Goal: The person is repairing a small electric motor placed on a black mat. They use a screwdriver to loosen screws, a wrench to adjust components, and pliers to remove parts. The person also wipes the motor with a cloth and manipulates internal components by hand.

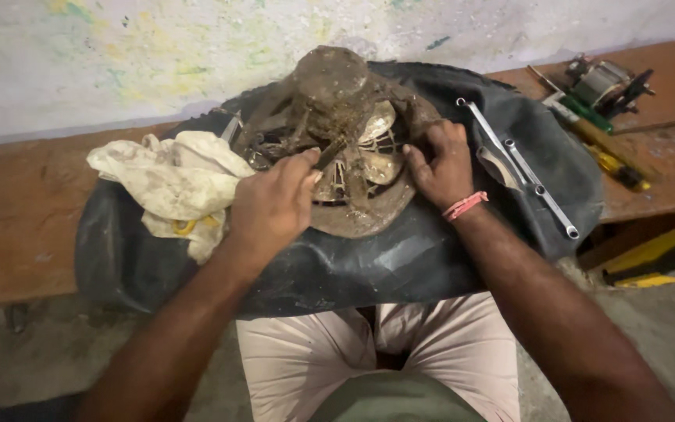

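Left hand (271, 205) grips small tool (330, 154), scraping the grimy motor part (337, 117) mid-frame; right hand (443, 164) clamps its rim. Next, prob. steady, careful prying.

**A Worn Workshop Corner**

A whitewashed wall (158, 47) fills the top of the view, flecked with faint yellow, green and blue paint stains. Below it runs a low reddish-brown wooden bench (17, 203), scuffed and dusty. The floor (9, 359) is rough grey concrete, darker at the left. The light is dim and even.
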Demonstrator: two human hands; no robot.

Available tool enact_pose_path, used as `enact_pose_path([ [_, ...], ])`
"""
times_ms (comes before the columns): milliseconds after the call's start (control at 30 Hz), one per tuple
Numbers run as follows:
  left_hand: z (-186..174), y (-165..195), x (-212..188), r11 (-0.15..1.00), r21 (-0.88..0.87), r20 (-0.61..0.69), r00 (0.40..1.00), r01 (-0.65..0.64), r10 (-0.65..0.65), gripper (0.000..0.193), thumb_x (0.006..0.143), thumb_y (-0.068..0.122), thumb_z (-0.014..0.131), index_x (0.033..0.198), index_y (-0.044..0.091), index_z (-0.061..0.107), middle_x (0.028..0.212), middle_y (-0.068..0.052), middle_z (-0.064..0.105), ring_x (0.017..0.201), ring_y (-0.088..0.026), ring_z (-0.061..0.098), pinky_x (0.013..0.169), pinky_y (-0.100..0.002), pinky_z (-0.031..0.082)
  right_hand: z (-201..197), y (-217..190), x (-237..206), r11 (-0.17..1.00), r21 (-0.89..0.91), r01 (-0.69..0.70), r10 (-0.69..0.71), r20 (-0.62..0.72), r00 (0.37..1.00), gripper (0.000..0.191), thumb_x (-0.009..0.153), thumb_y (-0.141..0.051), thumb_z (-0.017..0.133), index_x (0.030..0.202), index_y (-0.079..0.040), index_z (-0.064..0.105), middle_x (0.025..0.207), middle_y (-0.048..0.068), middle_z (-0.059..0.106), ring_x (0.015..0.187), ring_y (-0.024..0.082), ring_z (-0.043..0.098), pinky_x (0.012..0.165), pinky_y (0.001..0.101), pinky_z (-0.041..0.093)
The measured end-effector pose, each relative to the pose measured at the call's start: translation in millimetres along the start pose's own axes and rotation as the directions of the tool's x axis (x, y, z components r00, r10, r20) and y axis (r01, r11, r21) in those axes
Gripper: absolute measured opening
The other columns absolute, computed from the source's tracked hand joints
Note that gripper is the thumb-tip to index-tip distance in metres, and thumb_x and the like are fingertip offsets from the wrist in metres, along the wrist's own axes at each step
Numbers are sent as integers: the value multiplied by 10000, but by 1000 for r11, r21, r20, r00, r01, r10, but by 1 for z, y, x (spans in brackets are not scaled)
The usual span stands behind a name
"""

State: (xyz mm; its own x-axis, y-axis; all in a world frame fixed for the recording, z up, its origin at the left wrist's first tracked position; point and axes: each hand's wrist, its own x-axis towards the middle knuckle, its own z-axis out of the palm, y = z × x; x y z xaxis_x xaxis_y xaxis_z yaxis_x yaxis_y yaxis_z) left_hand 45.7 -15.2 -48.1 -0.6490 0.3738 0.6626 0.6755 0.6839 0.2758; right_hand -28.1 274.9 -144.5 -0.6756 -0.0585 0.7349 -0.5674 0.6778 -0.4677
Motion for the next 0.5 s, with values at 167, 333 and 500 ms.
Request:
enact_pose_path([
  [167, -23, 10, -1, 999, 16, 25, 999, -36, 36, 310, 969, 122, 647, 1276, 93, 619, 1045, -139, 708, 836, -367, 692, 696, -467, 558, -15, -36, 6, 993, -48, 109, -115, -143, 983, 209, 939, -113, 735, 1115, -24, 663, 1226, 167, 632, 1145, 380, 539, 1021, 493, 420],
  [333, -39, 13, 13, 991, 84, 224, 971, -106, 85, 297, 964, 154, 654, 1260, 131, 669, 885, -98, 687, 756, -320, 659, 675, -454, 492, -40, -91, 29, 955, 134, 266, -260, -57, 964, 263, 923, -172, 773, 1125, -31, 679, 1294, 172, 616, 1241, 364, 530, 1077, 496, 420],
  [500, -46, 18, 38, 931, 169, 295, 917, -325, 267, 278, 930, 105, 616, 1203, 102, 668, 906, -71, 696, 829, -258, 671, 767, -417, 429, -47, -118, 66, 851, 89, 517, -524, 210, 826, 265, 874, -232, 817, 1029, -60, 686, 1400, 183, 580, 1339, 408, 485, 1105, 527, 398],
])
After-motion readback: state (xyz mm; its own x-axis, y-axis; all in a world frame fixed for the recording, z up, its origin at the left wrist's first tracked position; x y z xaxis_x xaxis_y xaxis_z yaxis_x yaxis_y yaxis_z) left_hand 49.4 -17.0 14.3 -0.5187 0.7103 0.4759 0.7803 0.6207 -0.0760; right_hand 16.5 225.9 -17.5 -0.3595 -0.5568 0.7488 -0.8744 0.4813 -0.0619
